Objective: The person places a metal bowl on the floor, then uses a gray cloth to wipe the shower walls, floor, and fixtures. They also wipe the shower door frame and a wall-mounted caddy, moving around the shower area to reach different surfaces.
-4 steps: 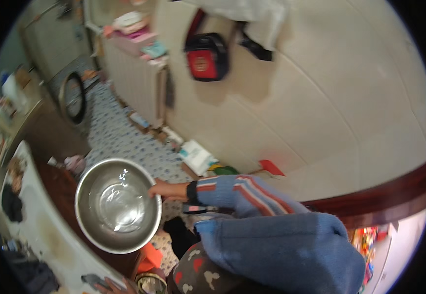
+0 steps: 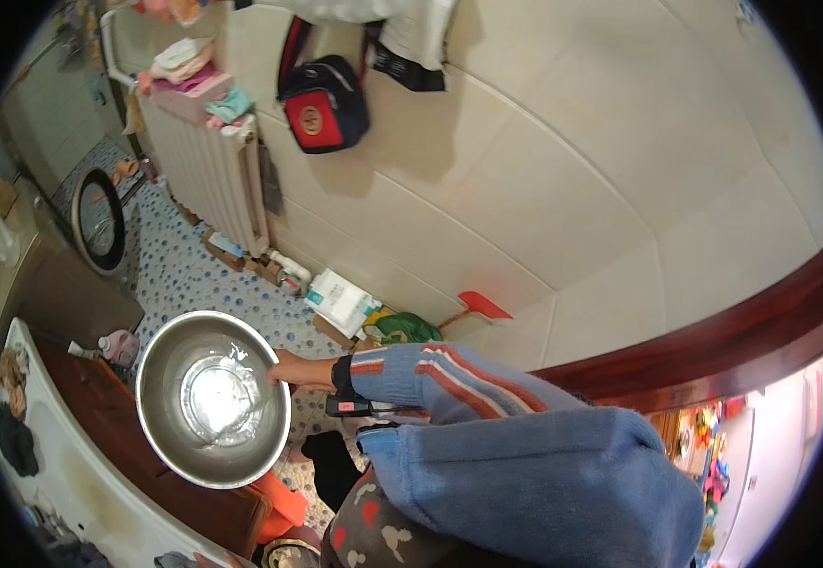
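My hand (image 2: 300, 369) pinches right rim of round shiny steel bowl (image 2: 211, 398), lower left of frame; bowl lies leftward of fingers, mouth up, over speckled floor (image 2: 184, 275). Which hand, cannot tell.

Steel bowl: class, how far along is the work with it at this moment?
Done: the steel bowl looks almost empty, with only a wet sheen at its bottom. In hand: the left hand grips its rim, holding it above the dotted floor. Left: the bowl is not yet set down anywhere, nor dry.
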Demonstrator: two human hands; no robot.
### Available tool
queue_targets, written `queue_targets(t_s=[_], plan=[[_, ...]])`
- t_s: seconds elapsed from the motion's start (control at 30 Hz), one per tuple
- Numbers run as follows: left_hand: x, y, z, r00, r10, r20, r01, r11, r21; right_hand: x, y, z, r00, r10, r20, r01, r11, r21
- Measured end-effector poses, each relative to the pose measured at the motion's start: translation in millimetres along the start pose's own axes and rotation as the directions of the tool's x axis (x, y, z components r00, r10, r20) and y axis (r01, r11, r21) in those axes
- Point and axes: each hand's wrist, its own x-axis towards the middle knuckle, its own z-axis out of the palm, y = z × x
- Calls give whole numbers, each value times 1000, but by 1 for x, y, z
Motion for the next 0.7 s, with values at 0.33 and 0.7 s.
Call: queue_targets(t_s=[0.33, 0.7], plan=[[14, 8, 10, 974, -159, 161, 191, 959, -207, -15, 92, -58, 999, 46, -8, -45, 997, 59], [32, 11, -20, 942, -161, 295, 262, 902, -344, -20, 244, -72, 993, -46, 113, 18, 971, 239]])
